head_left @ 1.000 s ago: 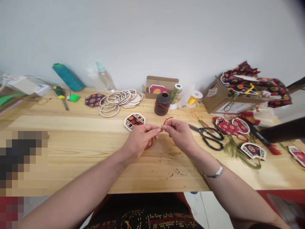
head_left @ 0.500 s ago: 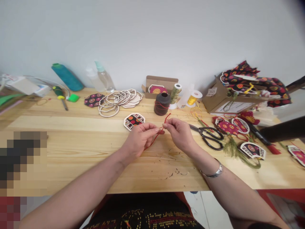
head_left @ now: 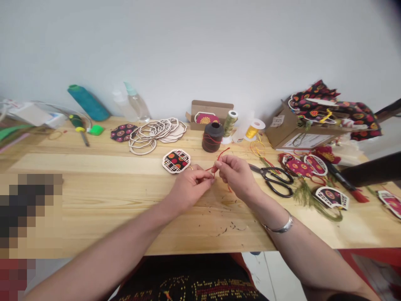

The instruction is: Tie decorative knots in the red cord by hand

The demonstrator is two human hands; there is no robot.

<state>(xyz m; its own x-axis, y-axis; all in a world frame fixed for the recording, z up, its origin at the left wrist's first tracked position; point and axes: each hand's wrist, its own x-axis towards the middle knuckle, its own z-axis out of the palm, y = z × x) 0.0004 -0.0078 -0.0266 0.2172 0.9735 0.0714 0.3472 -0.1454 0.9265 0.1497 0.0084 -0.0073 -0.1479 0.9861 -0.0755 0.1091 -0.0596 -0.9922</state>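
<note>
Over the middle of the wooden table, a thin red cord [head_left: 224,153] runs between my two hands. My left hand [head_left: 191,184] pinches part of it between thumb and fingers. The fingers of my right hand [head_left: 233,171] are closed on it too, with one end sticking up above them and another piece hanging below. How the cord is looped at the fingertips is too small to tell. Just beyond my left hand lies a patterned ornament [head_left: 176,161] with a pale cut-out frame. Black-handled scissors [head_left: 278,179] rest to the right of my right hand.
Behind my hands stand a dark thread cone [head_left: 213,137], a green spool [head_left: 231,121] and a yellow spool [head_left: 255,128]. Pale wooden frames [head_left: 156,129] lie farther left. At right are a cardboard box [head_left: 288,129] of fabric and several tasselled ornaments [head_left: 332,197].
My left hand has shifted slightly down and turned, its thumb now lower beside the cord. The cord's upper end leans farther right, and a piece shows below my right hand.
</note>
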